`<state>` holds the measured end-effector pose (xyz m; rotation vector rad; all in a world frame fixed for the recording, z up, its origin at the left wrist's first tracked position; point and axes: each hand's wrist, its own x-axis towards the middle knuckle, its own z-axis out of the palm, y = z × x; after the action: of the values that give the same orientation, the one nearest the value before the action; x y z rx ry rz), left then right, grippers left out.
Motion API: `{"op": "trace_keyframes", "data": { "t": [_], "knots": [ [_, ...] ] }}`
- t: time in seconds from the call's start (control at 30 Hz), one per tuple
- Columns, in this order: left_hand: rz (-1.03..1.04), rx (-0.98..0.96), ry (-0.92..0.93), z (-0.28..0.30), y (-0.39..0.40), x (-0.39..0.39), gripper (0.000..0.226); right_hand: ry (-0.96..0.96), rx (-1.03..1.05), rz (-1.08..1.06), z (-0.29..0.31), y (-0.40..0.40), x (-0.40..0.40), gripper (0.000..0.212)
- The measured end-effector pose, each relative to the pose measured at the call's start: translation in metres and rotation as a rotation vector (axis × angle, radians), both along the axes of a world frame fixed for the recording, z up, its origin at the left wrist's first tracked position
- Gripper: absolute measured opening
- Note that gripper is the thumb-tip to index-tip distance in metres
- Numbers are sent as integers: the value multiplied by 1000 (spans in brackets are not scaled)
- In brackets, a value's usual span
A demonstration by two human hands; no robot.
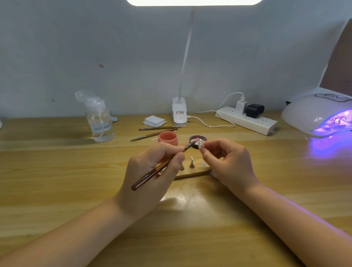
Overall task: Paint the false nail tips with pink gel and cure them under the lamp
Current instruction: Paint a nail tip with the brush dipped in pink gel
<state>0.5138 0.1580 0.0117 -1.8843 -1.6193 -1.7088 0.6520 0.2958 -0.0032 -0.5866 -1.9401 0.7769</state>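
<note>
Brush is lying diagonal in the gripping left hand, bristles pointing far-right at the nail tip the right hand is pinching above the table.

My left hand covers the left end of the wooden holder board, so I cannot count its stands. The brush tip is too small for me to tell whether it touches the nail tip. The curing lamp runs off the right edge, its inside a violet blur. The desk lamp's head is cut by the top edge. The bottle label is unreadable.
</note>
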Motion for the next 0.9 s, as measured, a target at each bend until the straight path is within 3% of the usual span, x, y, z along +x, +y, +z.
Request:
{"op": "trace_keyframes", "data": {
  "t": [0.37,0.9],
  "knots": [
    [-30,-65,-55,-1,-1,5,23,-3,38,15,0,1,0,11],
    [-57,-62,-223,-4,3,3,14,3,105,27,1,-2,0,11]
  ]
}}
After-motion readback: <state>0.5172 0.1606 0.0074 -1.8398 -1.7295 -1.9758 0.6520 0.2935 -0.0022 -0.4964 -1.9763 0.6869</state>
